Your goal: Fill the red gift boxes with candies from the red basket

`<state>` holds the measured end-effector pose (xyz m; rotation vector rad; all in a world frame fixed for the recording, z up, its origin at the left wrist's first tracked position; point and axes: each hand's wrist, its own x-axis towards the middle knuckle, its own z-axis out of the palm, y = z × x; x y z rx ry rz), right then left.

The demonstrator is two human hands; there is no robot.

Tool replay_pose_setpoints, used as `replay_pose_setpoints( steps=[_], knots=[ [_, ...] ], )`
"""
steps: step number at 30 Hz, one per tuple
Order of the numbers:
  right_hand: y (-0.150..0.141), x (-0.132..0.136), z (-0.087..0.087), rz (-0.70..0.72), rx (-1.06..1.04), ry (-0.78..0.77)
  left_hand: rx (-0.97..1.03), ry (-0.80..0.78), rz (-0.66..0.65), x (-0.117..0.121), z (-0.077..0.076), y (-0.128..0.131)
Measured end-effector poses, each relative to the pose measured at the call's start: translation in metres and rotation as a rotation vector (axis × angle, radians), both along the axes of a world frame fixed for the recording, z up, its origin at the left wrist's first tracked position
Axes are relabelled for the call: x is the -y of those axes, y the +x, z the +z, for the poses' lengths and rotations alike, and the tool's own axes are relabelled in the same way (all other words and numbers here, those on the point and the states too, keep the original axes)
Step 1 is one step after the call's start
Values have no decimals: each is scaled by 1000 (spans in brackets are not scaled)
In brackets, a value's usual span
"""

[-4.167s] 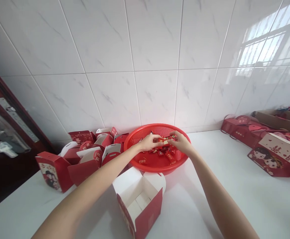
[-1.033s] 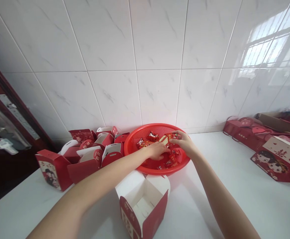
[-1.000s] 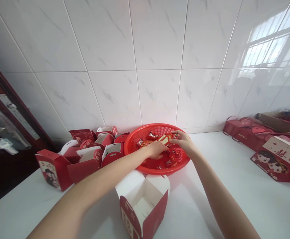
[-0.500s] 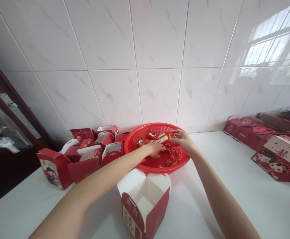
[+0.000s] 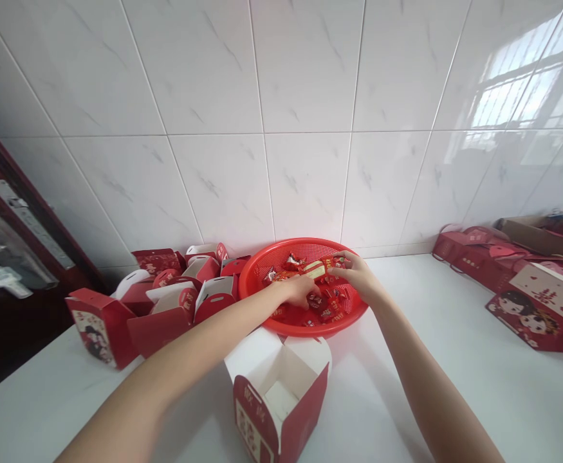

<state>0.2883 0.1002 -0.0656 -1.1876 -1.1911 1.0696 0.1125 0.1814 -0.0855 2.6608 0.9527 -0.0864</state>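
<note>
A red plastic colander (image 5: 305, 330) holds several red wrapped candies (image 5: 332, 307). My left hand (image 5: 300, 289) is down inside it, fingers curled at a small wrapped candy (image 5: 314, 300); its thumb is mostly hidden. Over the colander's right side, my right hand (image 5: 358, 275) pinches red wrapped candies (image 5: 338, 262) between thumb and fingers. A red and cream packet (image 5: 316, 270) lies between the two hands. In front of the colander stands an open red paper box (image 5: 305, 408) with a white inside, its flaps raised.
Several red paper boxes (image 5: 165, 321) are crowded left of the colander. More red boxes (image 5: 484, 257) and a brown carton (image 5: 527, 233) line the right side of the white table (image 5: 406, 321). A tiled wall (image 5: 305, 180) rises behind; a door with keys (image 5: 8, 280) is at left.
Earlier both hands met over a packet; my left hand has since moved lower among the candies, its fingers drawing together in the last half second. My right hand stays at the colander's right side.
</note>
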Motion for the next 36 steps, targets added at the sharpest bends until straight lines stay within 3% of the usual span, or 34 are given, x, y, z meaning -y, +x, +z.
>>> replay_pose_setpoints(
  steps=[6, 12, 17, 24, 31, 36],
  knots=[
    [1, 0, -1, -10, 11, 22, 46, -151, 62, -1, -1, 0],
    [3, -5, -5, -54, -22, 53, 384, -255, 182, -4, 5, 0],
    [4, -8, -7, -49, -66, 91, 705, -372, 191, -6, 15, -2],
    [6, -8, -7, 1, -118, 95, 852, -527, 156, -4, 19, -3],
    [7, -6, -5, 32, -127, 72, 854, -480, 194, -1, 21, -3],
    [4, -4, -2, -16, -169, 106, 849, -290, 391, -15, 14, -5]
  ],
)
